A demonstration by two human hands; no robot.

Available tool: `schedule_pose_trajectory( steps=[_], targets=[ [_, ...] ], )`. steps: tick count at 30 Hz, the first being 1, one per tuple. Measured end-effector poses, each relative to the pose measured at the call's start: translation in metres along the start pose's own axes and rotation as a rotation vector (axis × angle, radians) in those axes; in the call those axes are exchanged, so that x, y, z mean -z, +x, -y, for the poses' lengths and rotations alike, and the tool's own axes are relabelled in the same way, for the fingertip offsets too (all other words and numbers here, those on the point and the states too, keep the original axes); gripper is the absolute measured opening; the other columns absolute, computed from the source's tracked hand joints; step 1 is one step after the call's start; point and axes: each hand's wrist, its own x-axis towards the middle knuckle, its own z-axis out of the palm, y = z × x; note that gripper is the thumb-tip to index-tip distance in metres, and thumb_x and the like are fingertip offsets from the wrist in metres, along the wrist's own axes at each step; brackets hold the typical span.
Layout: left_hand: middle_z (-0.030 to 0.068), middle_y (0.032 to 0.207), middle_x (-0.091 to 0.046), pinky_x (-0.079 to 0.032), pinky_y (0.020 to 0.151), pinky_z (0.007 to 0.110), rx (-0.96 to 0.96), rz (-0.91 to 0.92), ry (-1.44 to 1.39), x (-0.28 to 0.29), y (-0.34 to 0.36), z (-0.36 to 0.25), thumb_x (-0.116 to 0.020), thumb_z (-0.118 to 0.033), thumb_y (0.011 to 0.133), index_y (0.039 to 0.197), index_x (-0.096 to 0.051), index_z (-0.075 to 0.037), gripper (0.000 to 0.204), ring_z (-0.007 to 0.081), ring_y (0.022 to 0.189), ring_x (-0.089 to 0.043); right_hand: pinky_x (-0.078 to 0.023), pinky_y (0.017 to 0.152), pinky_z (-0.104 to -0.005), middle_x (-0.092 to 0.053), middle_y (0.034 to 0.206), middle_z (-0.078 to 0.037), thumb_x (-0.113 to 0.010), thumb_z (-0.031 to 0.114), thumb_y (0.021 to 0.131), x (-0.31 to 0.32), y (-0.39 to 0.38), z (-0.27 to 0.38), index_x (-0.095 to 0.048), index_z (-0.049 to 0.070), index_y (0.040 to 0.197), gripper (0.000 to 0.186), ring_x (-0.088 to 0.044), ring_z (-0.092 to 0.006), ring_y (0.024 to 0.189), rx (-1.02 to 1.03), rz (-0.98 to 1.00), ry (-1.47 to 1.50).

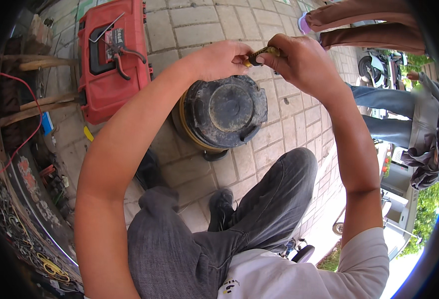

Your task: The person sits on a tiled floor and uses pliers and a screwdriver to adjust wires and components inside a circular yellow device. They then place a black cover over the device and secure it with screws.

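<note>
My right hand (pixel 299 62) is closed round a short black-and-yellow handle (pixel 262 54) that looks like a screwdriver's. The handle points left and down toward my left hand (pixel 223 61). The fingers of my left hand are curled and pinched at the handle's yellow end; what they hold there is too small to make out. Both hands are raised just beyond a round drum-shaped container with a worn black lid (pixel 232 105) and a yellowish side. The container stands on the paving between my hands and my knees.
To the left lies a red tool case (pixel 114 94), with pliers (pixel 121 60) and a bent metal rod (pixel 108 27) on top. Wooden handles (pixel 45 104) and tangled wires (pixel 25 244) fill the left edge. Other people's legs (pixel 369 30) stand at the right, near a parked motorbike (pixel 374 70).
</note>
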Motion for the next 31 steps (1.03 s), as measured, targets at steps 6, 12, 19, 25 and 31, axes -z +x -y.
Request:
schedule_pose_trajectory(
  steps=[6,12,19,25,31],
  targets=[
    [0.0129,0.103,-0.072,-0.053,0.088,0.035,0.013,-0.043,0.027,-0.003,0.002,-0.001,-0.075,-0.011,0.085,0.110,-0.066,0.000,0.028,0.0233,0.094,-0.068,-0.050,0.068,-0.0446,-0.067,0.090,-0.016,-0.072,0.018,0.090,-0.011,-0.002,-0.002,-0.066,0.001,0.100,0.020,-0.065,-0.0370,0.078,0.221,-0.254,0.189],
    [0.0056,0.103,-0.069,-0.051,0.093,0.031,0.053,0.005,0.013,-0.003,0.002,-0.007,-0.071,-0.009,0.092,0.118,-0.064,0.000,0.029,0.0138,0.097,-0.063,-0.051,0.069,-0.0430,-0.067,0.094,-0.014,-0.068,0.010,0.092,-0.015,0.000,-0.007,-0.066,0.002,0.104,0.015,-0.066,-0.0368,0.080,-0.034,0.025,-0.036],
    [0.0141,0.106,-0.073,-0.052,0.089,0.037,-0.025,-0.048,0.039,0.001,-0.002,0.003,-0.061,-0.009,0.096,0.119,-0.067,-0.001,0.025,0.0253,0.098,-0.068,-0.052,0.075,-0.0473,-0.067,0.093,-0.017,-0.068,0.013,0.092,-0.023,-0.005,0.001,-0.066,0.002,0.102,0.015,-0.066,-0.0393,0.088,0.042,-0.120,0.188],
    [0.0120,0.122,-0.069,-0.049,0.099,0.035,0.267,-0.089,0.401,0.013,-0.023,0.016,-0.060,-0.011,0.098,0.127,-0.065,-0.003,0.031,0.0243,0.111,-0.065,-0.053,0.070,-0.0460,-0.069,0.080,-0.016,-0.069,0.016,0.092,-0.045,-0.011,-0.001,-0.066,0.001,0.102,0.017,-0.068,-0.0382,0.079,0.145,-0.264,0.380],
    [0.0156,0.135,-0.063,-0.047,0.105,0.041,0.238,-0.028,0.594,-0.007,-0.042,0.025,-0.065,-0.018,0.095,0.131,-0.063,-0.005,0.038,0.0300,0.118,-0.063,-0.055,0.072,-0.0427,-0.072,0.083,-0.018,-0.070,0.019,0.094,-0.051,-0.017,0.001,-0.066,0.002,0.106,0.021,-0.072,-0.0337,0.081,-0.220,-0.265,0.430]
  ],
)
